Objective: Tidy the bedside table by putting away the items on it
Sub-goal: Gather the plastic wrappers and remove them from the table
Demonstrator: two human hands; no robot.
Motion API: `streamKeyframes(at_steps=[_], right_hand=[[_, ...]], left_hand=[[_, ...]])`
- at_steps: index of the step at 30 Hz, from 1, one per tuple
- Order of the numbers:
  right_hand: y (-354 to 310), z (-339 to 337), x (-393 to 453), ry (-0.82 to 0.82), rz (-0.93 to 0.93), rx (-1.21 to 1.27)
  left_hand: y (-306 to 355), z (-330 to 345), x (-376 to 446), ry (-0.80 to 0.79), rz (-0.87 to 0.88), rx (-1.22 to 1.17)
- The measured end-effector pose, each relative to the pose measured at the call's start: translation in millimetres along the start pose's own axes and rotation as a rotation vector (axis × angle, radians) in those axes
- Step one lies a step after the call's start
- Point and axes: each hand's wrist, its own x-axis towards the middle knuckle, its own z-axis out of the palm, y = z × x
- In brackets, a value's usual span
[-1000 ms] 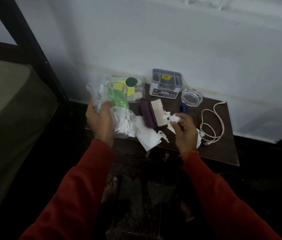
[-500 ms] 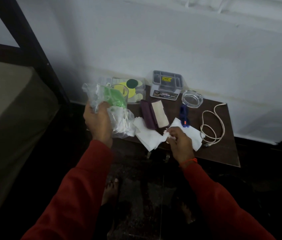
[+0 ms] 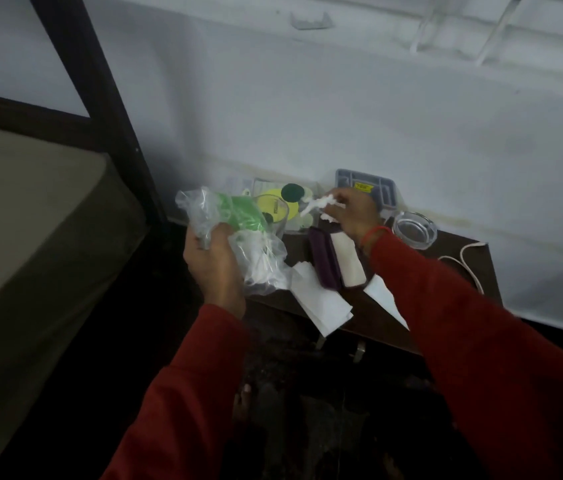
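My left hand (image 3: 214, 261) grips a clear plastic bag (image 3: 238, 237) with green and white contents, held over the left end of the dark bedside table (image 3: 460, 258). My right hand (image 3: 352, 213) is lifted above the back of the table and pinches crumpled white tissue scraps (image 3: 321, 206). Below it lie an open purple case (image 3: 325, 265) with a white lining and flat white paper sheets (image 3: 321, 303) that hang over the front edge.
A grey organiser box (image 3: 366, 185) and a clear packet with yellow and green discs (image 3: 280, 199) stand against the white wall. A glass ashtray (image 3: 413, 230) and a white cable (image 3: 467, 258) sit at the right. A bed (image 3: 31, 237) is on the left.
My right hand has risen from the paper at the front edge to the back of the table, carrying tissue scraps. The view has shifted so the table sits lower right. My left hand still holds the bag.
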Motion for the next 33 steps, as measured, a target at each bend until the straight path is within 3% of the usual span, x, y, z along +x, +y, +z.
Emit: streamKeyframes(at_steps=[9,15,22,28,30,33], right_hand=[[-1,87,79,-0.289,0.019,-0.592],[-2,100,93,-0.223,0.091,-0.667],[-34,66,78,0.191,-0.065,-0.365],[-84,-43,13,0.532,-0.314,-0.052],[-90,-85,-24,0.547,-0.343,0.108],[-81,-142,-91,0.480,-0.233,0.337]], left_hand=[[1,-3,16,-0.018,0.010,-0.078],[-1,4,14,-0.067,0.045,-0.070],[8,8,4,-0.125,0.143,-0.087],[11,28,-38,-0.315,0.315,-0.028],[6,37,-58,-0.363,0.284,-0.018],[-3,55,-100,-0.433,0.157,-0.020]])
